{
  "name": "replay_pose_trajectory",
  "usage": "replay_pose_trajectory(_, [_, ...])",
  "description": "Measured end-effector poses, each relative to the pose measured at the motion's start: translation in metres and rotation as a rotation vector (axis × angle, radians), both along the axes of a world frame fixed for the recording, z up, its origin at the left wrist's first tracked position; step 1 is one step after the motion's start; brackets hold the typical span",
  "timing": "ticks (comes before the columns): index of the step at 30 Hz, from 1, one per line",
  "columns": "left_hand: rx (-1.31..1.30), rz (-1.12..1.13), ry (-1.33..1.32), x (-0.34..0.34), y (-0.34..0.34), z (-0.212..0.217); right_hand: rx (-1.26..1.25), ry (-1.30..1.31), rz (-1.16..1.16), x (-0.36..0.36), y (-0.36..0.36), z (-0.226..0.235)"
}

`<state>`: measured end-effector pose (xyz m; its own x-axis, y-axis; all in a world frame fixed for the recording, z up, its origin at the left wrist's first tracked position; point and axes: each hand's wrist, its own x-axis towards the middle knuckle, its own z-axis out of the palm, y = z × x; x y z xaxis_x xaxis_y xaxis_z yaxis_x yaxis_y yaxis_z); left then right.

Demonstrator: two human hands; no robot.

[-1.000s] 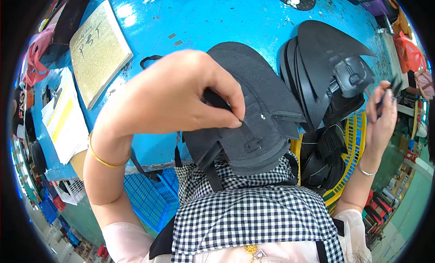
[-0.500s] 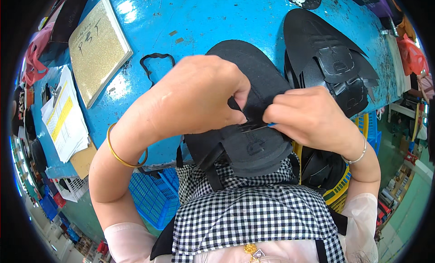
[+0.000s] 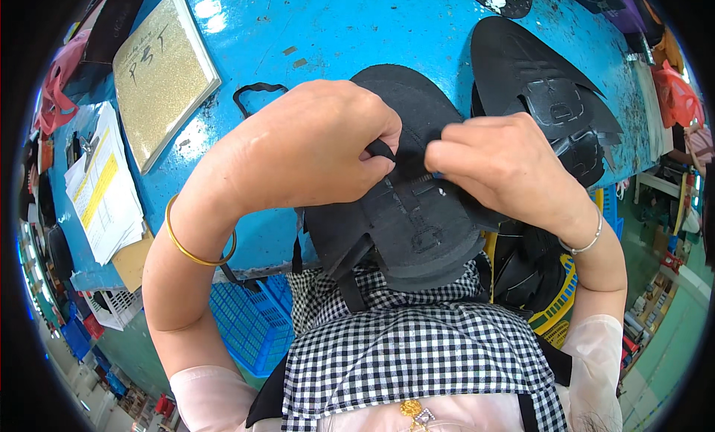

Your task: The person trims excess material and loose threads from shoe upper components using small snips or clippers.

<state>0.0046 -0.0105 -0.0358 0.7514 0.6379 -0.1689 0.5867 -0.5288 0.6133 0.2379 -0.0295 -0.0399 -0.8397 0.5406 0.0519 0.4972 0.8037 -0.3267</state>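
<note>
A stack of black, sole-shaped flat pieces (image 3: 417,231) with stitched outlines lies at the table's near edge, overhanging my lap. My left hand (image 3: 320,145) is closed above the stack, pinching a black strip (image 3: 382,150) between thumb and fingers. Just to its right, my right hand (image 3: 510,164) is held over the stack with fingers curled together, slightly blurred. A tiny pale spot shows under its fingertips; what it grips, if anything, is hidden. Narrow black straps (image 3: 350,290) hang from the stack's near left side.
More black pieces (image 3: 521,67) lie at the right of the blue table (image 3: 313,30). A gold notebook (image 3: 167,82), a thin black cord (image 3: 257,87) and clipped papers (image 3: 104,194) are at the left. Below the edge stand a blue basket (image 3: 253,328) and a yellow basket (image 3: 562,302) with black pieces.
Both hands have moved slightly up and away from the stitched area, uncovering more of it. The thin, blue-ended item under my right fingers no longer shows clearly. My left hand still pinches the black strip.
</note>
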Motion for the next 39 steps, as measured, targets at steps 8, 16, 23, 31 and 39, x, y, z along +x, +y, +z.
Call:
replay_pose_trajectory(8, [0.009,-0.048,-0.092,-0.009,-0.001,-0.005,-0.175,0.036,-0.17,0.004,0.007,0.008])
replay_pose_trajectory(16, [-0.062,-0.01,-0.114,-0.01,-0.001,-0.003,-0.134,0.032,-0.101,-0.006,0.013,0.0])
replay_pose_trajectory(23, [-0.339,0.634,-0.617,-0.032,-0.018,0.002,0.209,0.051,0.021,-0.033,-0.037,0.004])
replay_pose_trajectory(31, [-0.148,0.756,-0.942,-0.034,-0.075,-0.002,0.38,-0.118,-0.062,-0.052,-0.057,-0.006])
replay_pose_trajectory(39, [0.166,0.333,-0.808,-0.01,-0.115,-0.026,0.13,0.083,-0.092,-0.042,-0.034,-0.014])
